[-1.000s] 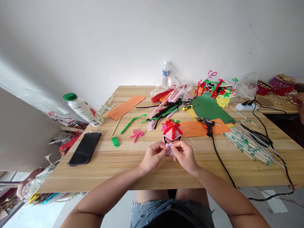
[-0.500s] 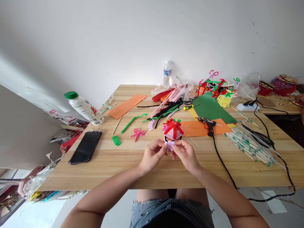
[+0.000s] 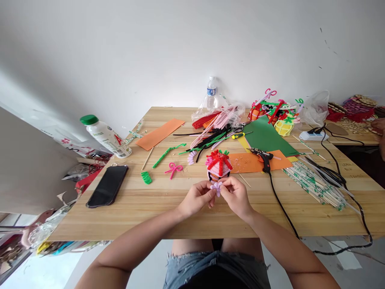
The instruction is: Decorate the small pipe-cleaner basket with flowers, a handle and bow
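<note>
Between my two hands is a small lilac pipe-cleaner flower (image 3: 216, 187), its loops spread like petals. My left hand (image 3: 198, 196) pinches it from the left, and my right hand (image 3: 237, 196) grips its right side with thumb and finger. Just behind the flower stands a small pipe-cleaner house (image 3: 219, 166) with pink walls and red strips over its top. To the left lie a pink pipe-cleaner bow (image 3: 173, 169), a green coiled stem (image 3: 165, 155) and a green zigzag piece (image 3: 146, 178). A lilac coiled piece (image 3: 191, 157) rests behind my left hand.
A hot glue gun (image 3: 264, 158) lies on orange card, its cord running off the front edge. Wrapped sticks (image 3: 315, 184) are at right, a phone (image 3: 107, 186) and a leaning bottle (image 3: 106, 136) at left. Pipe cleaners (image 3: 213, 124) pile up at the back. Another person's hand (image 3: 377, 126) is far right.
The lilac flower has turned and shifted slightly right between my fingers, its petals now more spread. Both hands stay pinched on it.
</note>
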The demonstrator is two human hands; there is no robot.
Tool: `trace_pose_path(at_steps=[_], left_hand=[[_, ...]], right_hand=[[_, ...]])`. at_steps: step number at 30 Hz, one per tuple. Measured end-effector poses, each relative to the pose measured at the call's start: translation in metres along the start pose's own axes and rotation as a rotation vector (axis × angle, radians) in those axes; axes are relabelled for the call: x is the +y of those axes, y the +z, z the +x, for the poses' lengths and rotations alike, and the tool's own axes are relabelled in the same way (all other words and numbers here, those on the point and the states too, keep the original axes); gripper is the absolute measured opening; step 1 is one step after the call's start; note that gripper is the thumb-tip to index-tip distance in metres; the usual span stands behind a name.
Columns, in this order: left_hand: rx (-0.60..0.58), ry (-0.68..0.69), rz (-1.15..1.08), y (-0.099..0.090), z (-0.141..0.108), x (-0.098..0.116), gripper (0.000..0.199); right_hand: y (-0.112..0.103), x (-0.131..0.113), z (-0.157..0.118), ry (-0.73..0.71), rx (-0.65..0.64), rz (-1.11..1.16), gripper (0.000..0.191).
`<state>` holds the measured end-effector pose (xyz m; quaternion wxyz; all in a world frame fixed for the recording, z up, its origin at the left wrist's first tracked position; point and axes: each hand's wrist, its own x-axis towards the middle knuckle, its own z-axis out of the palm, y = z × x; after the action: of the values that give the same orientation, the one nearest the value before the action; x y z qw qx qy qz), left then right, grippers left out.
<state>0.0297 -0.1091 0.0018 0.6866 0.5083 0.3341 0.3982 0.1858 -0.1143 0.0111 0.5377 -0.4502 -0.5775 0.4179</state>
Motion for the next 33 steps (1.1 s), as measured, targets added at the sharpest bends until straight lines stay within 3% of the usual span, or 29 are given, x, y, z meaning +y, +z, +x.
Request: trace_pose_path(at_steps=[4,7,13,18,23,29,33], left_hand=[[-0.026,-0.030,0.036,-0.001,-0.001,0.000,0.046],[-0.032,-0.054,0.064,-0.002,-0.001,-0.001,0.047],[0.073,-0.030,0.054,-0.003,0.002,-0.002,0.048],[0.026,-0.029,0.066,-0.004,0.002,0.007,0.044],[0.020,-0.038,0.127,-0.012,0.000,0.010,0.046],[-0.067,-0.109,0.093,-0.014,0.004,0.001,0.046],[-0.021,-0.105,0.062,-0.010,0.005,0.001,0.048]], right_hand=[[0.000,0.002,-0.002,-0.032,-0.012,-0.059,0.012],[-0.001,0.005,-0.002,0.021,-0.059,-0.012,0.016],[-0.007,0.006,0.004,0.105,-0.169,0.065,0.019],[-0.013,0.002,0.007,-0.100,-0.128,-0.191,0.016],[-0.016,-0.003,0.009,-0.244,-0.261,-0.309,0.016],[-0.016,0.003,0.008,-0.096,-0.192,-0.172,0.020],[-0.014,0.006,0.007,0.039,-0.235,-0.064,0.026]])
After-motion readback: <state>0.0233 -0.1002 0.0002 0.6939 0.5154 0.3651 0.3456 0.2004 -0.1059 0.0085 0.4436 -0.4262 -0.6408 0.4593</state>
